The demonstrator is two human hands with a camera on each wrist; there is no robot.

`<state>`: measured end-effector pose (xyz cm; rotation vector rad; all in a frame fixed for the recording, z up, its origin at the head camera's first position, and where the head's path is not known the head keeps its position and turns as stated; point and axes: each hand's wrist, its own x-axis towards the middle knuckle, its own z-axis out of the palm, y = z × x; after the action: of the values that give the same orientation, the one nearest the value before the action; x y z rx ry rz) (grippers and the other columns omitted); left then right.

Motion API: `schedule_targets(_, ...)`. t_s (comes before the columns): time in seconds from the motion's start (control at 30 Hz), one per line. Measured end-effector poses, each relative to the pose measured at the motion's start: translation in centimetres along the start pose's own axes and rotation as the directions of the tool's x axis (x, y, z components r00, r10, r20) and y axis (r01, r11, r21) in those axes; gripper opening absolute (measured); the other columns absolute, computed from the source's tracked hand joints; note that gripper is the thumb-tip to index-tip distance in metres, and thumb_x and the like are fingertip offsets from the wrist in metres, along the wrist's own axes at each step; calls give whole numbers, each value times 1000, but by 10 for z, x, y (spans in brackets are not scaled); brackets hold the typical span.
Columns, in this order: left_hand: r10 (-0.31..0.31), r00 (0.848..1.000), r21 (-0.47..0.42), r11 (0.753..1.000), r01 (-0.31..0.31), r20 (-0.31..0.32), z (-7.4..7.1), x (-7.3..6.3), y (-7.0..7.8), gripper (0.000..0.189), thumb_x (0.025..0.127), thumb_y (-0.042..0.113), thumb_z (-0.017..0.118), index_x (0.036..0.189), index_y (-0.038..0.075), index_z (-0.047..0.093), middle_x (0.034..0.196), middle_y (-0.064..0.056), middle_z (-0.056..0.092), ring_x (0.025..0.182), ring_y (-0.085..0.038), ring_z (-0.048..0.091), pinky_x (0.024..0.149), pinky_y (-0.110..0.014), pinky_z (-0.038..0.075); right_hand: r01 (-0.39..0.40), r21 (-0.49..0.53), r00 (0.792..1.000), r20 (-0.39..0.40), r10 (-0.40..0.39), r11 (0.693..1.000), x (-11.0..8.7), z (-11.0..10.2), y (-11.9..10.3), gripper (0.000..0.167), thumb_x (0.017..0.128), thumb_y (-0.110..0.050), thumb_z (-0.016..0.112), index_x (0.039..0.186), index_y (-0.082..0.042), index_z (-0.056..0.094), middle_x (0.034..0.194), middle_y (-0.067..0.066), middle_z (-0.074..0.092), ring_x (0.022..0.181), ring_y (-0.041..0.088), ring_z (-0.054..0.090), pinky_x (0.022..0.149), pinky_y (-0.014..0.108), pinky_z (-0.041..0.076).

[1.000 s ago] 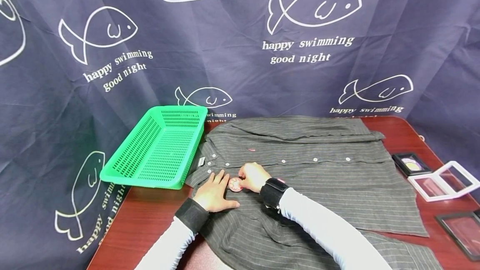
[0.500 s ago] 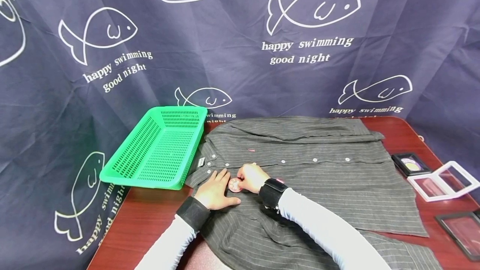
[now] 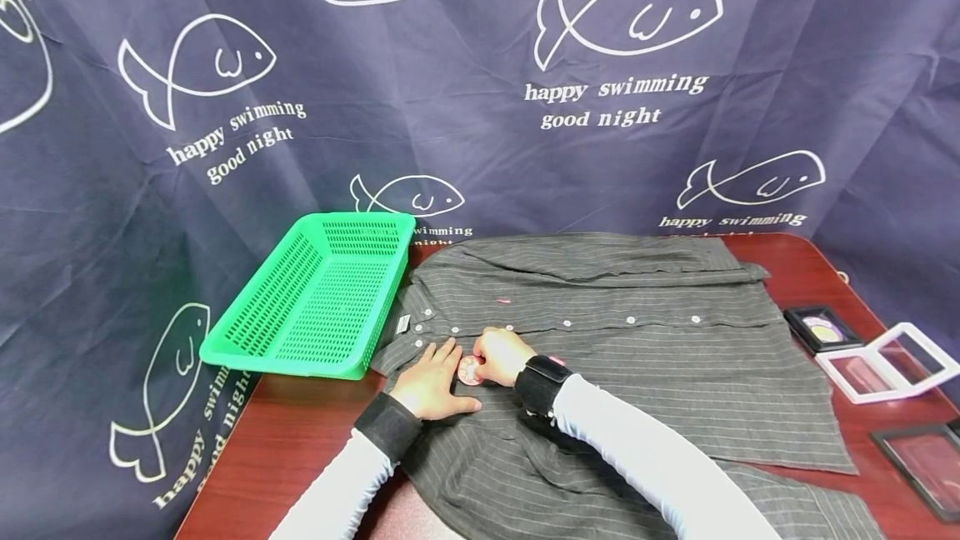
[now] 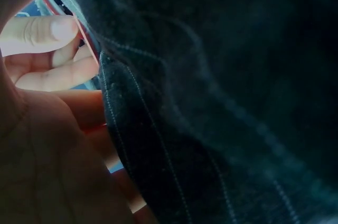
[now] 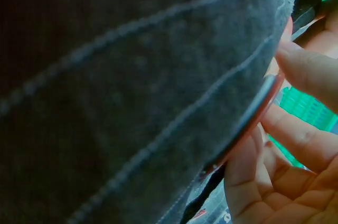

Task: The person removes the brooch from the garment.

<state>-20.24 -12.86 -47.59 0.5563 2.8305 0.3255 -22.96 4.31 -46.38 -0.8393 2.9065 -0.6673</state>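
Note:
A dark grey pinstriped shirt (image 3: pixel 645 357) lies spread out with its collar to the left. On its front, near the collar, sits a small round pink-and-white disc (image 3: pixel 468 370); its exact kind cannot be told. My right hand (image 3: pixel 504 355), fingers bent, pinches the disc at its right side. In the right wrist view the thumb and fingers lie along the disc's red edge (image 5: pixel 248 129), against the cloth. Spread on the shirt just left of the disc, my left hand (image 3: pixel 427 386) rests with its fingers extended and thumb out. Much of the left wrist view is dark striped cloth (image 4: pixel 211 102).
A green plastic basket (image 3: pixel 307 307) stands left of the collar. Small red pieces show on the shirt, one of them a red strip (image 3: pixel 503 300). At the right lie a black compact (image 3: pixel 823 327), an opened white-framed case (image 3: pixel 862 373) and a dark-framed case (image 3: pixel 926 465).
My right hand has shifted very slightly left, so a shirt button just beyond it shows more. The left hand and the disc hold almost the same place.

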Motion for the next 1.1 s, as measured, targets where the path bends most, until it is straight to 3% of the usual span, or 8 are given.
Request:
schedule_targets(0.63,12,1000,-3,1000,-12,-16,3,2,-3,98,74,60,73,147,2,42,156,-15,36,142,-46,33,108,-58,38,-42,75,998,-46,46,996,-4,-1,-4,17,68,-4,77,79,-5,64,75,2,56,71,17,52,66,33,45)
schedule_targets(0.87,10,1000,2,1000,-10,-12,3,3,-3,98,75,60,72,147,2,41,157,-14,35,143,-45,33,108,-58,39,-19,49,997,-70,22,999,-2,1,-5,13,70,-4,75,78,-6,65,74,3,58,72,19,55,70,36,47)
schedule_targets(1.1,8,1000,-4,1000,-8,-6,1,1,-1,98,75,60,73,148,3,41,157,-14,35,143,-45,33,109,-57,38,1,34,996,-86,2,999,-2,1,-6,9,71,-5,75,77,-7,67,72,3,59,69,18,55,66,35,47)
